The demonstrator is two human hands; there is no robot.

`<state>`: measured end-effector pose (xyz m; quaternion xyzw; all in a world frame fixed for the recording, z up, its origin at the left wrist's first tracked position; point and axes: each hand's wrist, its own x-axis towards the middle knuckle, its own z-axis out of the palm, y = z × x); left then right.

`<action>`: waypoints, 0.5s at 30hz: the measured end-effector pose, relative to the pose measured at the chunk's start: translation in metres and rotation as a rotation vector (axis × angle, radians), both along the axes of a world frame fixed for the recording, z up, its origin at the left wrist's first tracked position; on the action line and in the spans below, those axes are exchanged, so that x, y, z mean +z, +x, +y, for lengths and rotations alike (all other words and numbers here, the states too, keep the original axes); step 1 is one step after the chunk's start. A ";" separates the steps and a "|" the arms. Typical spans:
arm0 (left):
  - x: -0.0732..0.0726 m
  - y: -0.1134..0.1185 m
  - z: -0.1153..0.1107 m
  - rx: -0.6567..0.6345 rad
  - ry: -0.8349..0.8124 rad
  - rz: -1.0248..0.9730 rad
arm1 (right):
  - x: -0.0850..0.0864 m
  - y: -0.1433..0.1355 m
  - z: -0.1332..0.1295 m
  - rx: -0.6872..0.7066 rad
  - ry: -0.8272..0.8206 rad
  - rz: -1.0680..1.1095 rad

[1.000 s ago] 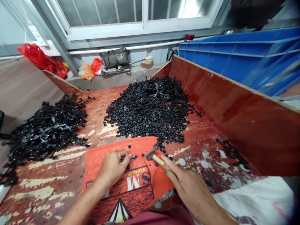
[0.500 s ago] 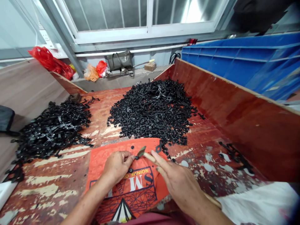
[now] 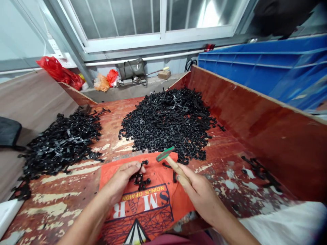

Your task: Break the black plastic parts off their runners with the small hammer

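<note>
My left hand (image 3: 125, 177) pinches a jointed black plastic piece (image 3: 140, 179) with round knobs, held just over an orange printed cloth (image 3: 155, 214). My right hand (image 3: 195, 190) is closed round the wooden handle of a small hammer (image 3: 170, 158). Its head, green and dark metal, points up and away, apart from the black piece. Close to the hammer, a few dark parts (image 3: 174, 176) lie on the cloth's right side.
Beyond the cloth rises a big heap of small black parts (image 3: 166, 122). Another pile (image 3: 61, 143) of jointed black pieces lies to the left. A reddish board (image 3: 255, 129) walls the right side, with a blue crate (image 3: 260, 68) behind it.
My left hand has lifted the black piece off the cloth and moved slightly left. The hammer has risen, its head now turned clear of the piece. The view has shifted slightly.
</note>
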<state>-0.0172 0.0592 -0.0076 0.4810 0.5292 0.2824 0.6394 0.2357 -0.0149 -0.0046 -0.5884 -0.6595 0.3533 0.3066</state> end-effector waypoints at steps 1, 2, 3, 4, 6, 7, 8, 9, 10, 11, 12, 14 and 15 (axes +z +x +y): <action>0.002 0.000 0.000 0.022 -0.039 -0.059 | -0.002 0.000 0.000 -0.004 -0.019 0.019; 0.004 0.000 -0.001 0.037 -0.077 -0.111 | -0.006 -0.001 0.000 -0.012 -0.037 0.033; 0.004 0.000 -0.002 0.049 -0.112 -0.157 | -0.009 -0.003 0.000 -0.019 -0.055 0.046; 0.004 0.001 -0.002 0.057 -0.144 -0.194 | -0.012 -0.006 0.000 -0.020 -0.068 0.059; 0.002 0.003 -0.003 0.079 -0.191 -0.249 | -0.016 -0.014 0.001 -0.012 -0.063 0.081; 0.001 0.004 -0.003 0.086 -0.209 -0.268 | -0.015 -0.017 0.002 -0.010 -0.044 0.086; 0.001 0.005 -0.004 0.086 -0.223 -0.281 | -0.014 -0.021 0.004 -0.015 -0.016 0.087; 0.001 0.006 -0.004 0.077 -0.234 -0.287 | -0.011 -0.024 0.007 -0.019 0.018 0.090; 0.002 0.007 -0.005 0.061 -0.243 -0.285 | -0.008 -0.028 0.010 -0.021 0.052 0.097; 0.004 0.008 -0.006 0.039 -0.250 -0.271 | -0.005 -0.031 0.014 -0.021 0.083 0.108; 0.005 0.009 -0.007 0.012 -0.254 -0.248 | -0.002 -0.034 0.019 -0.018 0.104 0.120; 0.009 0.011 -0.010 -0.061 -0.253 -0.185 | 0.003 -0.039 0.028 0.000 0.101 0.153; 0.010 0.012 -0.012 -0.098 -0.249 -0.159 | 0.004 -0.041 0.032 0.021 0.068 0.179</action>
